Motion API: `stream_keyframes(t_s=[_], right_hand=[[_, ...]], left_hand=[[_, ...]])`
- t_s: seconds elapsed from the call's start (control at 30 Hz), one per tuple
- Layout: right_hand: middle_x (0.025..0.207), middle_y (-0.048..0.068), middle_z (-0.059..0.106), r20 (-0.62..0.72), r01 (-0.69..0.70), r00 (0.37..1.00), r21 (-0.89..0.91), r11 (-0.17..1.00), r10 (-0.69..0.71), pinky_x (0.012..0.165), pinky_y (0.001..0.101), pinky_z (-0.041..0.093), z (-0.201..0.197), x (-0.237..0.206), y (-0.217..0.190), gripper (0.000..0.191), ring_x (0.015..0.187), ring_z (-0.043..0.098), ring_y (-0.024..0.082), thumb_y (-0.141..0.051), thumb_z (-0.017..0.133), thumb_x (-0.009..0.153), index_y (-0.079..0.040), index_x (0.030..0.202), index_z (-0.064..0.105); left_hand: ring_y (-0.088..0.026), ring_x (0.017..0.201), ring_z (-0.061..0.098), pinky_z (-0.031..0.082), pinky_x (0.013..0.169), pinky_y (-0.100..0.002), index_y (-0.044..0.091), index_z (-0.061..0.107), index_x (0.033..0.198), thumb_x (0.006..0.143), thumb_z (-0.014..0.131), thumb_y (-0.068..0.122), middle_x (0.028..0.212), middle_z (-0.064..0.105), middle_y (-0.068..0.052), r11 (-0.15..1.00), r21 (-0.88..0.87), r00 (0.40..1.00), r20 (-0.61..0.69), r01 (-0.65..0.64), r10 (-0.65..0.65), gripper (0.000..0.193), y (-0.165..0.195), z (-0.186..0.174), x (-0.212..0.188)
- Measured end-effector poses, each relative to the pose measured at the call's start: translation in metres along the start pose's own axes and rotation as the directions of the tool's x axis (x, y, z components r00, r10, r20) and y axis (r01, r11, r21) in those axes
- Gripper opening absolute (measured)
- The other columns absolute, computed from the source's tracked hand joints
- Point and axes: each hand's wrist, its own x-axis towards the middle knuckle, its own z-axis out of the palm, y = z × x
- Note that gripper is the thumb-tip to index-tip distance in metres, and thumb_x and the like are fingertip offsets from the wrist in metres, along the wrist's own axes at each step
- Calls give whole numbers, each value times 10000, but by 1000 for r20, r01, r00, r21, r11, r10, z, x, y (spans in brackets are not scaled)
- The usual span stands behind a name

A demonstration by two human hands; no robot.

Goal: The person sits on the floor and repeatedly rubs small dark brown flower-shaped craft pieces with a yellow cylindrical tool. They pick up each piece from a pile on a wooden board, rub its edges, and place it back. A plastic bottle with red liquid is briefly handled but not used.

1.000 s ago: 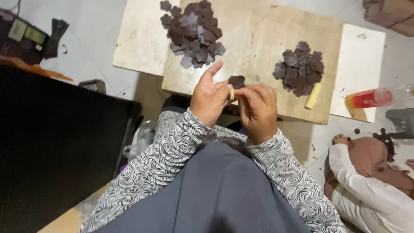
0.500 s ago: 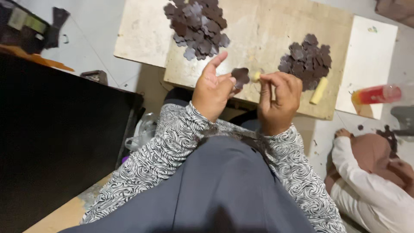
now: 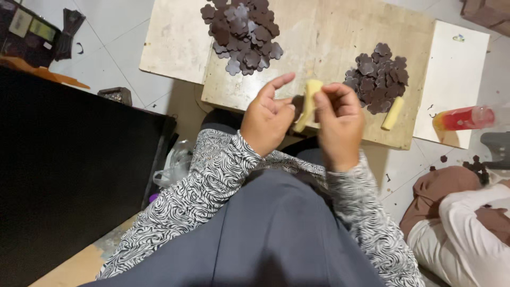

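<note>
Right hand: right hand (image 3: 340, 125) is raised over the lap, fingers curled and pinched on the upper part of a pale yellow stick (image 3: 307, 105); it grips that stick.
Left hand: left hand (image 3: 265, 118) sits just beside it, index finger lifted straight, the other fingers bent toward the stick's lower end; whether they press it or only touch it I cannot tell, and a dark piece may be tucked between the hands, too hidden to be sure.
Stick's lie: long axis runs steeply, top leaning to the right and away, bottom down toward the left palm; the right hand has the firmer hold, the left is nearer the lower tip.
Sleeves: black-and-white patterned sleeves (image 3: 212, 186) and a grey cloth (image 3: 276, 234) fill the near view.
Board: wooden board (image 3: 329, 48) lies past the hands on the tiled floor.
Near heap: small heap of brown flower-shaped pieces (image 3: 378, 76) lies just beyond the right hand, with a second yellow stick (image 3: 393, 113) touching its near edge.
Far heap: larger heap of brown pieces (image 3: 241, 29) lies beyond the left hand, well apart from the first.
Bottle: red bottle (image 3: 463, 118) lies on its side at the right.
Other person: someone in white and brown (image 3: 462, 218) sits at the lower right.
</note>
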Motion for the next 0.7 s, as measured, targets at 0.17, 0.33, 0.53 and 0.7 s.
stream_keyframes(t_s=[0.17,0.33,0.53,0.7], right_hand=[[1159,16,637,135,188,977,-172,967,-166,879,233,552,12,-14,-5,209,981,629,80,-47,671,1031,7,1230,636],[1091,43,689,123,189,980,-297,936,-158,869,241,578,13,-14,-3,254,956,684,93,-20,719,1023,13,1257,627],[1069,39,698,43,212,977,-266,940,-208,853,236,575,7,-8,4,200,953,677,88,-22,712,1058,14,1227,612],[1046,44,676,138,326,945,-469,821,-296,783,222,532,11,-12,-1,273,870,614,82,5,748,1016,23,1255,618]], left_hand=[[-123,943,705,595,819,-253,-13,317,1539,977,499,-58,1183,697,-172,977,-190,993,-42,98,-108,592,-1,-6,8],[-129,921,649,546,777,-263,-10,317,1562,998,533,-62,1213,692,-197,976,-189,993,-16,111,-116,607,-3,-11,8],[-115,957,678,626,872,-306,19,326,1551,987,552,-21,1127,673,-107,963,-203,981,-46,177,-190,610,-3,-8,10],[-74,908,679,585,820,-284,37,346,1535,971,567,28,1077,706,-54,945,-173,951,-94,276,-295,605,0,-7,9]])
